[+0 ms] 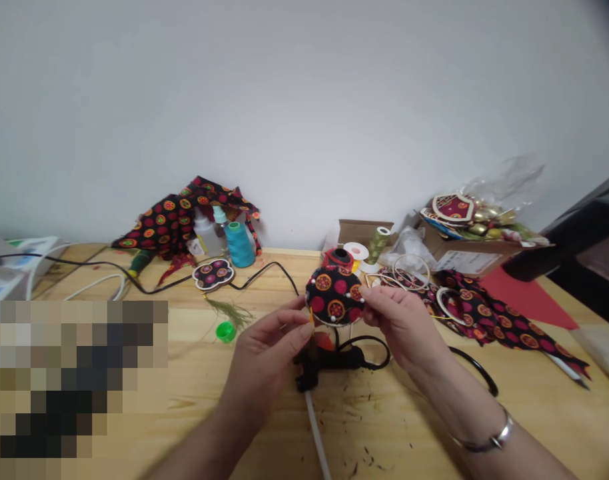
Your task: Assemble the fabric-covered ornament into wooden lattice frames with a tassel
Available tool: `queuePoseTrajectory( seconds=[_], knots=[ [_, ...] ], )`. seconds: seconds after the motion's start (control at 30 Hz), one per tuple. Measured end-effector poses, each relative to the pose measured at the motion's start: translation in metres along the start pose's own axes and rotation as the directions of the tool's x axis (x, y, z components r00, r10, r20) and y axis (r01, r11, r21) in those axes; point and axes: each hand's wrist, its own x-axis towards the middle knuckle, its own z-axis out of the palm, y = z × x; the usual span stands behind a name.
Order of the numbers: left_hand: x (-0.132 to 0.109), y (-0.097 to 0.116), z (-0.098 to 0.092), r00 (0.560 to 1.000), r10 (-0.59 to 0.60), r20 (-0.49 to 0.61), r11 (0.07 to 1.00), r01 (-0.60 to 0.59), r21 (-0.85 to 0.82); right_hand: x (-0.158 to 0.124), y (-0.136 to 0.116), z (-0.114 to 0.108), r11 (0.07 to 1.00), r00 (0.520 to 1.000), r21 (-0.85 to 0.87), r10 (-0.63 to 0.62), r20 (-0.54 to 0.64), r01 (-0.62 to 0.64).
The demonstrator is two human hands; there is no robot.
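Between my two hands is a round, fabric-covered piece [337, 297], black with red and orange motifs, with small white beads on its face. My right hand [397, 320] pinches its right edge between thumb and fingers. The thumb and fingers of my left hand [269, 357] close at its lower left edge, where a small yellow strip [311, 313] shows. Just below lies a black glue gun [329, 360] with a white glue stick [317, 433] running from its rear toward me. The underside of the round piece is hidden.
A flower-shaped fabric piece with a green tassel [213, 274], a green cap [225, 331] and a teal thread cone [240, 245] stand at left. Patterned cloth [494, 320] and a box [469, 253] of ornaments lie right. Black cable [269, 265] crosses the wooden table.
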Motion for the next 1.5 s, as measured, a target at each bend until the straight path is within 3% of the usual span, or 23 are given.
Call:
queuePoseTrajectory(
  seconds=[0.13, 0.27, 0.43, 0.53, 0.6, 0.67, 0.77, 0.83, 0.97, 1.17, 1.23, 1.33, 1.5],
  knots=[
    [0.007, 0.005, -0.002, 1.000, -0.029, -0.011, 0.999, 0.029, -0.023, 0.002, 0.008, -0.004, 0.998, 0.998, -0.066, 0.012, 0.056, -0.008],
    [0.009, 0.003, -0.003, 0.991, -0.123, -0.043, 0.983, 0.128, 0.134, 0.000, 0.010, -0.008, 0.995, 0.994, -0.099, 0.036, 0.104, -0.026],
    [0.007, -0.003, -0.003, 0.992, -0.114, -0.048, 0.959, 0.122, 0.257, -0.001, 0.011, -0.011, 0.993, 0.987, -0.111, 0.066, 0.148, -0.050],
    [0.008, -0.006, -0.006, 0.993, -0.095, -0.065, 0.964, 0.108, 0.242, -0.001, 0.011, -0.012, 0.987, 0.990, -0.161, 0.012, 0.141, 0.011],
    [0.008, -0.007, -0.008, 0.994, -0.082, -0.079, 0.968, 0.098, 0.229, -0.002, 0.011, -0.012, 0.958, 0.991, -0.262, -0.096, 0.089, 0.116],
    [0.009, -0.006, -0.009, 0.993, -0.076, -0.087, 0.966, 0.095, 0.241, -0.005, 0.010, -0.012, 0.860, 0.949, -0.410, -0.311, 0.050, 0.304],
    [0.007, -0.004, -0.006, 0.994, -0.052, -0.097, 0.952, 0.079, 0.297, -0.009, 0.008, -0.011, 0.553, 0.761, -0.585, -0.623, 0.184, 0.594],
    [0.005, -0.001, -0.002, 0.994, -0.002, -0.107, 0.934, 0.040, 0.355, -0.011, 0.008, -0.009, 0.384, 0.668, -0.627, -0.678, 0.306, 0.677],
    [0.002, 0.001, 0.003, 0.984, 0.161, -0.079, 0.868, -0.102, 0.486, -0.013, 0.011, -0.006, 0.233, 0.627, -0.688, -0.668, 0.399, 0.687],
    [0.001, -0.002, 0.001, 0.939, 0.343, 0.009, 0.751, -0.281, 0.597, -0.014, 0.010, -0.002, 0.120, 0.593, -0.735, -0.683, 0.426, 0.667],
    [0.001, -0.003, 0.001, 0.936, 0.351, 0.013, 0.738, -0.285, 0.612, -0.014, 0.010, -0.001, 0.114, 0.584, -0.726, -0.684, 0.437, 0.678],
    [0.002, -0.002, 0.001, 0.939, 0.344, 0.010, 0.737, -0.277, 0.617, -0.013, 0.010, -0.002, 0.183, 0.599, -0.697, -0.684, 0.416, 0.693],
    [0.002, 0.000, 0.002, 0.956, 0.294, -0.022, 0.778, -0.226, 0.586, -0.011, 0.013, -0.006, 0.403, 0.696, -0.623, -0.633, 0.339, 0.670]
  ],
)
